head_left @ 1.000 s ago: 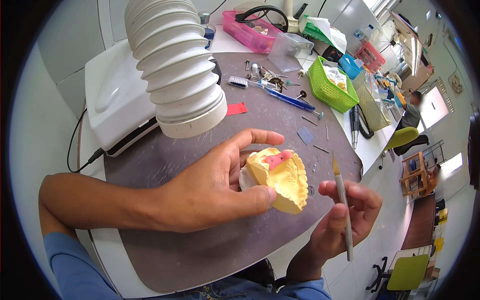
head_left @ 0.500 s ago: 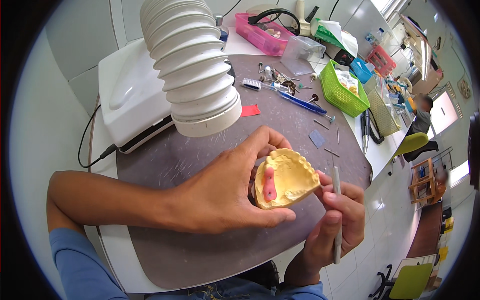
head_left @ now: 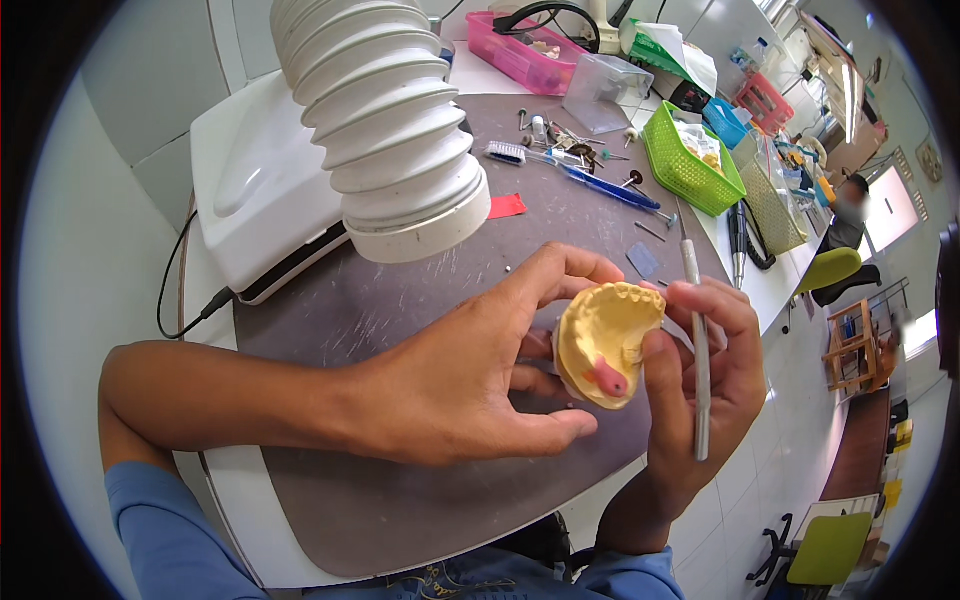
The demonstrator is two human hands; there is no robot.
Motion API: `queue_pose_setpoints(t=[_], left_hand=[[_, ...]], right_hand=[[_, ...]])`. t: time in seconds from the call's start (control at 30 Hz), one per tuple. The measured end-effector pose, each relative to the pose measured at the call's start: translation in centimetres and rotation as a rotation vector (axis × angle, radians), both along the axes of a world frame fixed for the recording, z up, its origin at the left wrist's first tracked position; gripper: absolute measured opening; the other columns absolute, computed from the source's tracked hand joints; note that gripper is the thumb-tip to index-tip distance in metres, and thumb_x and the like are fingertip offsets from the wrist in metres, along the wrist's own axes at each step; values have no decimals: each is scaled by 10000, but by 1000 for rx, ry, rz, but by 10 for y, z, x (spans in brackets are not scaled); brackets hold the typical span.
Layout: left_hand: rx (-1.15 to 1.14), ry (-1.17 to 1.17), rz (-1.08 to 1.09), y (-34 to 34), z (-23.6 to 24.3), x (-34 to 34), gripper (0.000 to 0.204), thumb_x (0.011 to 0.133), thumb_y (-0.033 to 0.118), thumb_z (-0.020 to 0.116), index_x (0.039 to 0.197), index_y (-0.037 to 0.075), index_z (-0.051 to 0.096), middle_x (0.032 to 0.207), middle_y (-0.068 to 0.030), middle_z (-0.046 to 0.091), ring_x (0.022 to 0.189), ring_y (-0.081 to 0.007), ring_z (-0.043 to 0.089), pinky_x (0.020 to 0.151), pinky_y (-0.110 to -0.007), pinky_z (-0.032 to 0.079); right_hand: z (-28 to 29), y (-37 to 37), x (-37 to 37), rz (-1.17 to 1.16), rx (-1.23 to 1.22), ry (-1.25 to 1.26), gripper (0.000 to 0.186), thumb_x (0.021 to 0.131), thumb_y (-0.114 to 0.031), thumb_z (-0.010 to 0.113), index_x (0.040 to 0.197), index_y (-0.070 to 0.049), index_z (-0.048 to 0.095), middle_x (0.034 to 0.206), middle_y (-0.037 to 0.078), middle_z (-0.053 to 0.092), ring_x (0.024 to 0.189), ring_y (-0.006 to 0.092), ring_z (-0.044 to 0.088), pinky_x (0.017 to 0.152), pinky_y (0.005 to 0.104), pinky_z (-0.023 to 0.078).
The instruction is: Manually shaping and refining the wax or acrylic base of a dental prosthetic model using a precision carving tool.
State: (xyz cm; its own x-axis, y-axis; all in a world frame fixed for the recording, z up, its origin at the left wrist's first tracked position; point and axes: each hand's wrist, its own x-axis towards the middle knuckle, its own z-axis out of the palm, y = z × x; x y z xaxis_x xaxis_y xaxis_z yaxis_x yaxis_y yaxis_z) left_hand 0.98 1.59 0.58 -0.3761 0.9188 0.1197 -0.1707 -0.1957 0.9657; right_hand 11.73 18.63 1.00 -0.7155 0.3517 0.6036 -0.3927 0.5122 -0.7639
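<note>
A yellow dental cast point(head_left: 610, 325) with a pink piece point(head_left: 610, 380) on it is tilted between my hands. My left hand point(head_left: 480, 370) curls around its left side, fingers behind it and thumb loose below. My right hand point(head_left: 710, 390) grips a slim metal knife handle point(head_left: 700, 390) pointing up, its thin blade hard to make out. The thumb of that hand also rests against the cast's right side. Both hands are above the brown work mat point(head_left: 370, 510).
A ribbed suction hose point(head_left: 400, 180) hangs over a white machine point(head_left: 240, 170). Burs, a brush point(head_left: 505, 152), a red strip point(head_left: 505, 206), a green basket point(head_left: 680, 175) and a pink box point(head_left: 515, 60) lie behind. A person point(head_left: 850, 210) sits at the far right.
The cast has turned and shifted slightly up and right. My right hand has risen with the knife and now touches the cast; my left thumb has come away from its face.
</note>
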Motion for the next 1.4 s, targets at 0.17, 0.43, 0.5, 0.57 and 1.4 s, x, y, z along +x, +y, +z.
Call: queue_pose_setpoints(t=[0.17, 0.43, 0.5, 0.57, 1.4], left_hand=[[-38, -21, -5, -3, 2, -2, 872, 839, -86, 736, 1522, 110, 230, 1386, -101, 448, 1274, -169, 556, 1085, -350, 517], [43, 684, 252, 2, -4, -10, 734, 795, -80, 807, 1397, 54, 408, 1360, -140, 458, 1217, -180, 581, 1035, -335, 510], [84, 658, 251, 5, -11, -13, 717, 793, -63, 824, 1384, 47, 434, 1371, -146, 456, 1219, -188, 579, 1024, -340, 505], [197, 790, 288, 8, -14, -15, 729, 787, -41, 840, 1386, 52, 435, 1364, -144, 479, 1210, -213, 592, 1022, -354, 494], [-323, 923, 273, -30, 3, -4, 906, 753, 69, 889, 1514, -7, 403, 1410, -176, 557, 1231, -312, 614, 1043, -386, 498]], right_hand=[[4, 0, -3, 90, -42, 21, 293, 891, 11, 710, 1176, 42, 647, 1190, 159, 565, 1043, 224, 689, 893, 319, 576], [-25, -4, 27, -223, 118, 292, 531, 983, -457, 645, 1197, 27, 596, 957, 162, 651, 906, 268, 666, 858, 410, 586], [-30, -5, 32, -100, 148, 313, 392, 939, -327, 754, 1160, -34, 617, 946, 166, 668, 830, 255, 688, 772, 376, 589], [-29, -1, 36, -68, 177, 284, 327, 926, -275, 766, 1121, -50, 632, 928, 160, 657, 798, 255, 689, 741, 372, 595], [9, 51, -21, 68, 840, -429, 149, 841, -87, 772, 929, -47, 658, 833, 93, 600, 767, 292, 638, 674, 393, 490]])
